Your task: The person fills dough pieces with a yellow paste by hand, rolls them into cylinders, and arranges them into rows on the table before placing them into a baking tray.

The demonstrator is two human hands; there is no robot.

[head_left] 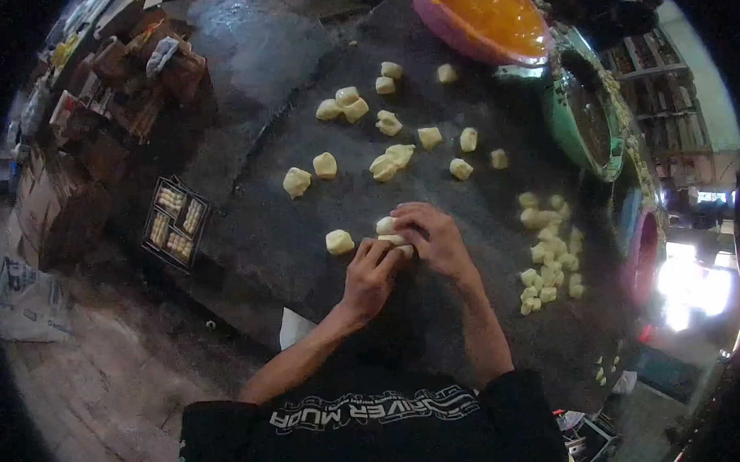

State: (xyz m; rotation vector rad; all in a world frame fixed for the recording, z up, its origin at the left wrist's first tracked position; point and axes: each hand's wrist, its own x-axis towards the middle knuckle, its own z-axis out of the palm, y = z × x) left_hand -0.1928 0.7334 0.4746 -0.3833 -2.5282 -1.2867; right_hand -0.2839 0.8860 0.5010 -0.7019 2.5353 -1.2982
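Observation:
My left hand (368,278) and my right hand (434,238) meet over the dark worktop, fingers curled on small pale dough pieces. One dough piece (384,225) shows at the right fingertips, and more pale dough lies between the two hands, partly covered by the fingers. Just left of my hands a separate dough lump (339,242) rests on the surface. Further back, several loose lumps are scattered, among them a joined pair (392,163) and a cluster (344,106).
A crowded heap of dough pieces (550,257) lies to the right. A divided tray (175,225) with small dough pieces stands at left. A pink basin (493,23) of orange liquid and a green basin (582,118) stand at the back right. Cardboard boxes (63,201) are stacked left.

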